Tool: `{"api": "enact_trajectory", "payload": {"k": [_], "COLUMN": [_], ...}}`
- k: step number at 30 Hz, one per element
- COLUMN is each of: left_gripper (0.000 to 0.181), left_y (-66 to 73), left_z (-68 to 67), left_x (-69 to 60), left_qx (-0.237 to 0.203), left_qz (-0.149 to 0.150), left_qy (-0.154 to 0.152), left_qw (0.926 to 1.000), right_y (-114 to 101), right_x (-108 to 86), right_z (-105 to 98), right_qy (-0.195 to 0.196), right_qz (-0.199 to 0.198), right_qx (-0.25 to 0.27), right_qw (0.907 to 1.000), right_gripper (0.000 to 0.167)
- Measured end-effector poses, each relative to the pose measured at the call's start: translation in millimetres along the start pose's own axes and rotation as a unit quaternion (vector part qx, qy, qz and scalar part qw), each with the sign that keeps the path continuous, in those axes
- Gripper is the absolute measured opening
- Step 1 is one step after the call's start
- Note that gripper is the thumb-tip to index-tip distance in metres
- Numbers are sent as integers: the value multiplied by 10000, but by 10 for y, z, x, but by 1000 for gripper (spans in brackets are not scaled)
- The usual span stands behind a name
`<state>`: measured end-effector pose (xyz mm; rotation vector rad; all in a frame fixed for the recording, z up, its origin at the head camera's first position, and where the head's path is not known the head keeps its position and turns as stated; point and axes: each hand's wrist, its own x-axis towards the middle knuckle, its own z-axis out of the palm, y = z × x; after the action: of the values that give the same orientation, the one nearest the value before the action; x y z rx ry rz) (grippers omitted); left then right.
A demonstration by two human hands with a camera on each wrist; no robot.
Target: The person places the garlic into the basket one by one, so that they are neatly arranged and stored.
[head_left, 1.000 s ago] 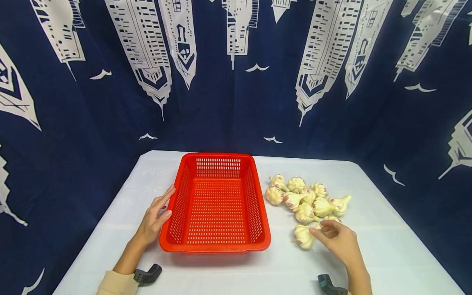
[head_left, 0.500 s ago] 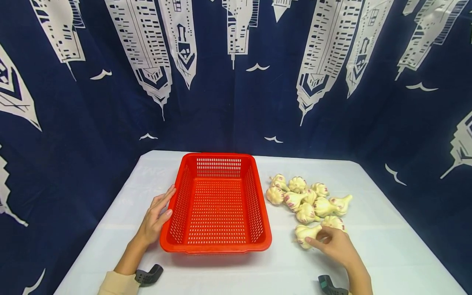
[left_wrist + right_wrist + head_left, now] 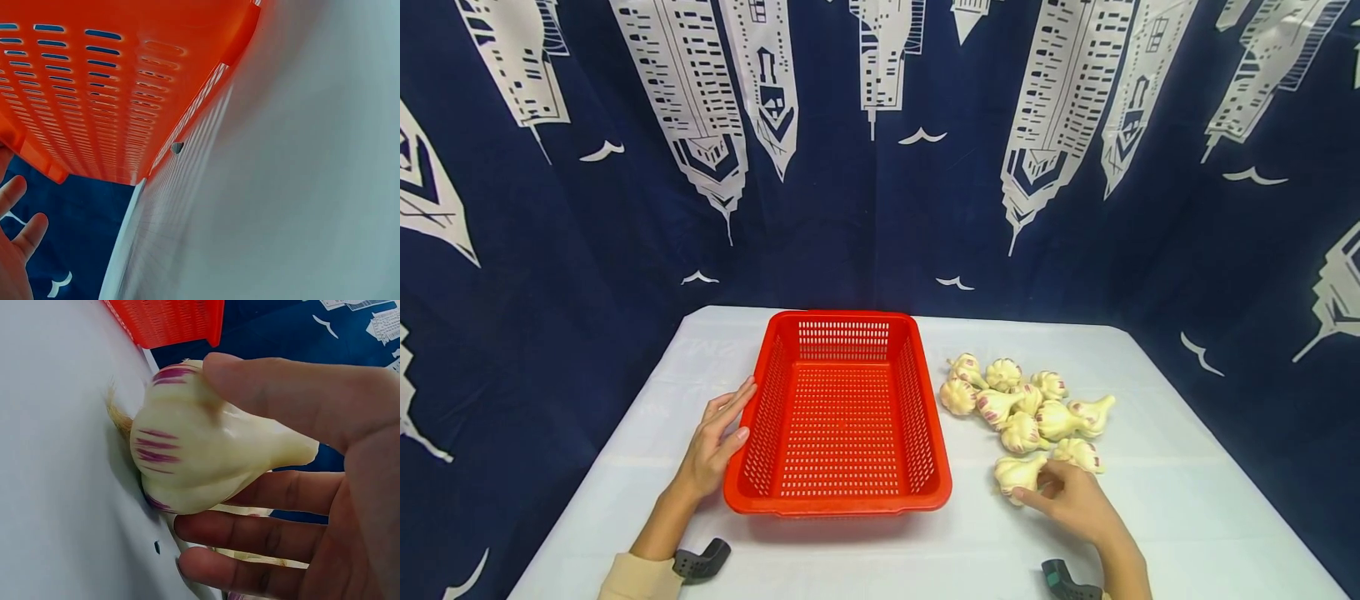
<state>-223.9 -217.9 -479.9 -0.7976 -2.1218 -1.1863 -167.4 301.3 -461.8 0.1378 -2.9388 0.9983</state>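
Observation:
My right hand (image 3: pixel 1075 502) pinches a garlic bulb (image 3: pixel 1013 474) low over the near right part of the table. In the right wrist view, my thumb lies along one side of this cream, purple-streaked bulb (image 3: pixel 178 440) and fingers are on the other; its root tuft faces the table. Several more garlic bulbs (image 3: pixel 1056 421) lie in a loose group just beyond. The red perforated basket (image 3: pixel 835 506) stands at the centre with nothing in it. My left hand (image 3: pixel 707 448) touches its left rim with fairly straight fingers; the left wrist view shows only some fingertips beside the basket wall (image 3: pixel 206 31).
A white cloth covers the table (image 3: pixel 865 567). Behind it hangs a dark blue curtain (image 3: pixel 850 225) printed with white buildings and birds. Dark wrist devices show at the left wrist (image 3: pixel 702 560) and right wrist.
My right hand has settled round the near garlic bulb and shifted it slightly left, uncovering the bulb behind. The left hand and basket have stayed in place.

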Motion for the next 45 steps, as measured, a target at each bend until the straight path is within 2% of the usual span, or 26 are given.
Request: {"api": "enact_trajectory", "payload": {"k": [12,18,26,31,36,45], "left_gripper": [58,58,58,58,57,57], "left_y": [-19,-3,70,73,69,73], "left_z": [-10,16,32,21,28,14], "left_x": [-14,-25,-30,-17,-19,-17], "left_qx": [-6,-107,-28,-61,-92,-103], "left_qz": [-54,-257,-373,-337,-270,-332], "left_qy": [23,8,145,197,239,206], "left_qw": [10000,9996,9992,9992,9993,9992], "right_y": [10,22,-14,-21,-25,-71], "right_x": [-9,6,-8,-14,-6,21], "right_z": [45,29,42,48,21,1], "right_qy": [48,41,-30,-47,89,473], "right_qz": [-278,-427,-214,-139,-236,-518], "right_qx": [44,276,527,701,572,437], "right_qw": [9996,9987,9984,9974,9980,9966], "right_gripper": [32,34,34,39,45,36]}}
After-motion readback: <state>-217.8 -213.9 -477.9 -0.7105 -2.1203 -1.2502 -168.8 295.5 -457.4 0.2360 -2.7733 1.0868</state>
